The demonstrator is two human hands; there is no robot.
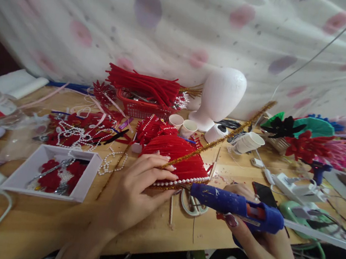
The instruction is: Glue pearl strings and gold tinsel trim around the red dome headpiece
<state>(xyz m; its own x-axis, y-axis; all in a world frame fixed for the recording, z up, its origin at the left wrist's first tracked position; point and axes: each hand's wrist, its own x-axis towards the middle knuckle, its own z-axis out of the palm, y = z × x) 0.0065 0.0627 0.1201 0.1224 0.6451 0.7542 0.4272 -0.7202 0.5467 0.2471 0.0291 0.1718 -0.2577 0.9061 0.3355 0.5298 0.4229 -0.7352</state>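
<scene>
My left hand [142,185] is closed on a red fan-shaped piece [176,151] made of fuzzy strips, with a white pearl string [191,180] along its lower edge. A long gold pipe cleaner [216,143] rises from under my left fingers toward the upper right. My right hand [250,239] grips a blue hot glue gun [239,207], with a clear glue stick [322,236] out of its back. The gun's nozzle is at the pearl edge; whether it touches cannot be told. White-handled scissors [193,204] lie beneath the gun.
At the back stand a white foam head [223,93] and a red basket [146,111] topped with red pipe cleaners [140,84]. A white tray [88,182] of red flowers is at left. Paper cups [248,143], a power strip [293,187] and a second glue gun [319,171] are at right.
</scene>
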